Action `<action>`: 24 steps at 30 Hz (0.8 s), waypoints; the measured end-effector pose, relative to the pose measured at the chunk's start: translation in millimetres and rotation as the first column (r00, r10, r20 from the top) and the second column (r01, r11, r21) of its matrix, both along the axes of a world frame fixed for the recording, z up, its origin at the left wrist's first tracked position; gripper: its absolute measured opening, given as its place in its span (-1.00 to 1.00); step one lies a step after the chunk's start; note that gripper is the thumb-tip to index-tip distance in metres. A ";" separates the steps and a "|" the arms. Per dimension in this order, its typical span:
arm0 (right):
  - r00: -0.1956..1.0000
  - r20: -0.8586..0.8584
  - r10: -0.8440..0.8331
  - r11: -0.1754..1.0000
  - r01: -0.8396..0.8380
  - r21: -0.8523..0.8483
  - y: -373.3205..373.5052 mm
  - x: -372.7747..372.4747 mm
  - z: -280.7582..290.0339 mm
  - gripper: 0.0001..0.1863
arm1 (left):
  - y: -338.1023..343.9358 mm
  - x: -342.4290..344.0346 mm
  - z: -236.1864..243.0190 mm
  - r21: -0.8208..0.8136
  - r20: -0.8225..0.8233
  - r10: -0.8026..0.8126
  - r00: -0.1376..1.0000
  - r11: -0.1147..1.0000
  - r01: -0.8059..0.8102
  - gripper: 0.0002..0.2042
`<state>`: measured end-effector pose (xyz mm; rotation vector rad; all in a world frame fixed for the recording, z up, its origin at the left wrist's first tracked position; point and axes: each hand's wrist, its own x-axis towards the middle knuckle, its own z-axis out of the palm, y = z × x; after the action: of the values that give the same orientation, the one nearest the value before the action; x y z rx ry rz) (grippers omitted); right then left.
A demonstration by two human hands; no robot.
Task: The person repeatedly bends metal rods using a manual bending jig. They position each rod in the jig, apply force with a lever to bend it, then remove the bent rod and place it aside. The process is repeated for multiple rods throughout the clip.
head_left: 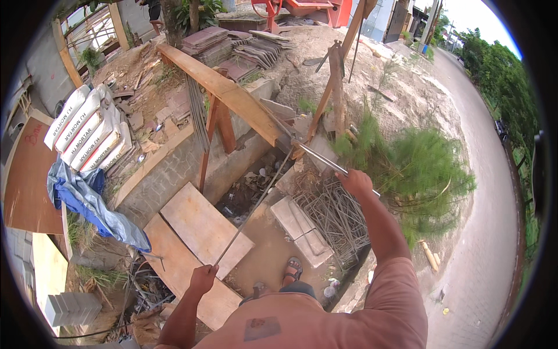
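Note:
My left hand point(203, 278) is closed around the lower end of a thin steel rod point(267, 188). The rod slants up and away to the near end of a wooden beam point(224, 87). My right hand point(356, 181) grips a shiny metal pipe point(323, 157), whose far end meets the rod at that beam end. How pipe and rod join there is too small to tell. The beam rests on wooden posts point(225, 125). Beneath my right forearm lies a heap of bent steel rods point(337, 218), beside pale concrete slabs point(299, 231).
Two flat boards point(203, 218) lie at my left front, bordering a rubble-filled trench point(247, 186). White sacks point(90, 131) and a blue tarpaulin point(96, 200) are at left. Stacked roof tiles point(232, 52) stand far off. A green bush point(418, 174) and a paved road point(476, 174) lie right.

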<state>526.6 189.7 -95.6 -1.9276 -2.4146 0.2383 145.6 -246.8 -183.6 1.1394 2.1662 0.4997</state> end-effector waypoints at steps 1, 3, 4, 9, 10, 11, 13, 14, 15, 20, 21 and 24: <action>1.000 0.000 0.001 1.000 -0.001 -0.015 3.4 -0.6 4.2 -0.33 | -2.0 4.7 1.9 0.013 0.008 0.011 1.000 1.000 -0.011 -0.52; 1.000 -0.022 0.004 0.998 -0.005 -0.065 2.1 -6.2 10.6 -0.34 | -15.6 -3.9 -22.8 0.141 -0.111 -0.092 0.989 0.984 0.108 -0.52; 0.999 -0.052 0.002 0.998 -0.005 -0.062 -4.4 -8.0 8.0 -0.35 | -16.4 -6.0 -20.3 0.134 -0.120 -0.090 0.989 0.985 0.106 -0.53; 0.984 -0.170 -0.051 0.997 0.060 0.049 -26.3 -11.3 -13.4 -0.38 | -16.4 -11.8 -17.0 0.105 -0.134 -0.075 0.988 0.991 0.089 -0.54; 0.989 -0.136 -0.061 0.998 0.064 0.018 -29.6 -11.7 -8.2 -0.39 | -17.0 -19.1 -17.6 0.075 -0.163 -0.106 0.981 0.990 0.119 -0.55; 0.992 -0.102 -0.072 0.997 0.071 -0.013 -35.9 -11.5 6.1 -0.41 | -15.8 -22.6 -11.3 0.083 -0.143 -0.107 0.984 0.989 0.120 -0.55; 0.992 -0.075 -0.104 0.994 0.101 -0.046 -43.3 -4.5 20.3 -0.42 | -10.3 -23.7 0.1 0.098 -0.102 -0.128 0.987 0.986 0.138 -0.55; 0.990 -0.077 -0.119 0.992 0.115 -0.052 -47.0 3.6 20.4 -0.41 | -10.6 -24.6 0.9 0.143 -0.076 -0.140 0.987 0.978 0.150 -0.56; 0.988 -0.080 -0.134 0.990 0.129 -0.059 -51.2 5.3 20.1 -0.41 | -7.3 -27.8 2.4 0.126 -0.057 -0.121 0.991 0.984 0.128 -0.56; 0.957 -0.044 -0.288 0.956 0.290 0.053 -71.0 -11.5 21.7 -0.37 | 3.6 -65.4 6.5 0.120 -0.012 -0.204 0.979 0.972 0.204 -0.54; 0.948 -0.045 -0.316 0.945 0.318 0.078 -76.6 -13.5 19.4 -0.36 | 12.0 -73.0 12.7 0.101 -0.001 -0.214 0.977 0.972 0.213 -0.54; 0.915 -0.141 -0.379 0.915 0.393 0.091 -108.0 -36.6 16.5 -0.43 | 30.0 -137.8 -3.1 0.085 -0.208 -0.351 0.913 0.923 0.375 -0.56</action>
<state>490.0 81.7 -79.1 -2.2080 -1.8742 0.1832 7.8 -216.8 -186.7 1.6777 2.0282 0.3719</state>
